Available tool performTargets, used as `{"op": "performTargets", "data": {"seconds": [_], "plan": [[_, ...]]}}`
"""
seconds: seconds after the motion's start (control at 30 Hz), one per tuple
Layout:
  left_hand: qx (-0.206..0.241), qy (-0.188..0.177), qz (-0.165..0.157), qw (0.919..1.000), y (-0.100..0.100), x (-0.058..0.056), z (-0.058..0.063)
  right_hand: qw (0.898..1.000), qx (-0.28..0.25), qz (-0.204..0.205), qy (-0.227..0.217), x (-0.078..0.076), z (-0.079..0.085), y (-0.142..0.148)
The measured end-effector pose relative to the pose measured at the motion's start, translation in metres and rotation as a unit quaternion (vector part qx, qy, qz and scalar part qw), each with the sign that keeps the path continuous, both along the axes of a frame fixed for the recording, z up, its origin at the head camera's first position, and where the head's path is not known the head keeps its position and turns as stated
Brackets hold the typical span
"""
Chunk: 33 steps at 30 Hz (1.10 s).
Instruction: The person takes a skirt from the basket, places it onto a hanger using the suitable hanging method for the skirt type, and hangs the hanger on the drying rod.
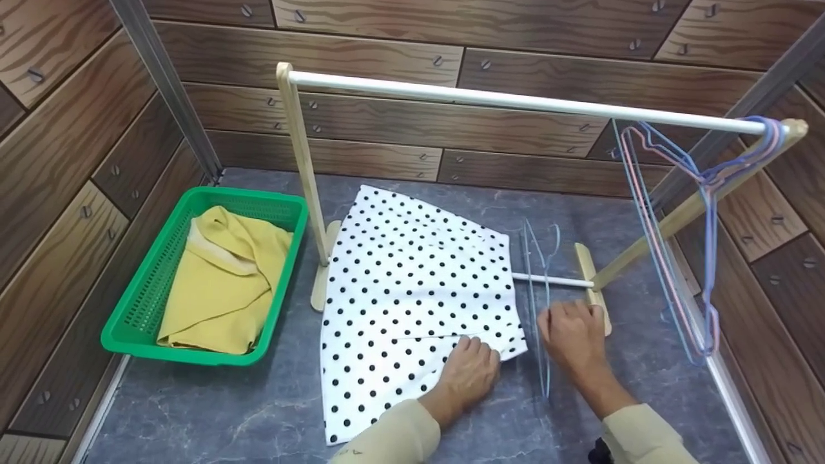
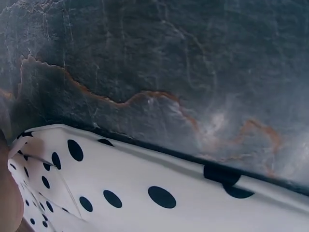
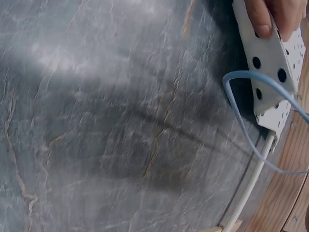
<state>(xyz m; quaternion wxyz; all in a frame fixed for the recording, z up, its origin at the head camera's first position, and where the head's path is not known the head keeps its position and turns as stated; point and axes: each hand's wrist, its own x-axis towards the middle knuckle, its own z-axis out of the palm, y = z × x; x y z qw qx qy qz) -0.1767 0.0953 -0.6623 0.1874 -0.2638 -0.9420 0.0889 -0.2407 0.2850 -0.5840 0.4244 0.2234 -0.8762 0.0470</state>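
Observation:
A white skirt-shaped cloth with black polka dots (image 1: 419, 277) lies spread on the grey marbled surface, wide at the left and narrower at the right. My left hand (image 1: 469, 368) grips its near right edge; in the right wrist view, that hand's fingers (image 3: 261, 21) press over the folded edge. Just right of the cloth, my right hand (image 1: 573, 334) holds a thin blue clothes hanger (image 3: 248, 74), standing on edge and apart from the dotted cloth in the head view. The left wrist view shows the cloth's edge (image 2: 135, 193) and little of the hand.
A garment rack with a white top bar (image 1: 515, 100) stands behind and over the cloth. Several blue and pink hangers (image 1: 709, 187) hang at its right end. At the left is a green basket (image 1: 122, 328) with a folded yellow garment (image 1: 219, 303). Wood-patterned walls enclose the surface.

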Motion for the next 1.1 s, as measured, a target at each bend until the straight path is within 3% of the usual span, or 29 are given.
{"op": "performTargets", "data": {"seconds": [0.13, 0.27, 0.33, 0.43, 0.53, 0.8, 0.97, 1.1], "plan": [[0.079, 0.078, -0.001, 0.9938, -0.007, -0.004, 0.003, 1.000, -0.006, 0.009, -0.007, 0.000, 0.005, -0.005], [0.148, 0.157, 0.015, 0.9763, -0.014, -0.017, 0.013, 0.999, -0.038, 0.007, -0.029, -0.009, 0.015, -0.009], [0.170, 0.178, 0.017, 0.9691, -0.017, -0.024, 0.020, 0.998, -0.048, 0.002, -0.041, -0.012, 0.019, -0.010], [0.191, 0.197, 0.011, 0.9616, -0.023, -0.027, 0.028, 0.997, -0.051, -0.002, -0.056, -0.012, 0.021, -0.012], [0.200, 0.210, -0.002, 0.9569, -0.030, -0.022, 0.033, 0.995, -0.066, -0.001, -0.075, -0.006, 0.020, -0.014], [0.207, 0.226, -0.020, 0.9517, -0.038, -0.027, 0.049, 0.986, -0.100, -0.029, -0.127, -0.002, 0.022, -0.019], [0.227, 0.228, -0.019, 0.9467, -0.045, -0.032, 0.060, 0.987, -0.097, -0.028, -0.127, -0.009, 0.022, -0.027], [0.236, 0.215, -0.019, 0.9473, -0.050, -0.035, 0.069, 0.987, -0.091, -0.015, -0.129, -0.011, 0.019, -0.032]]}}
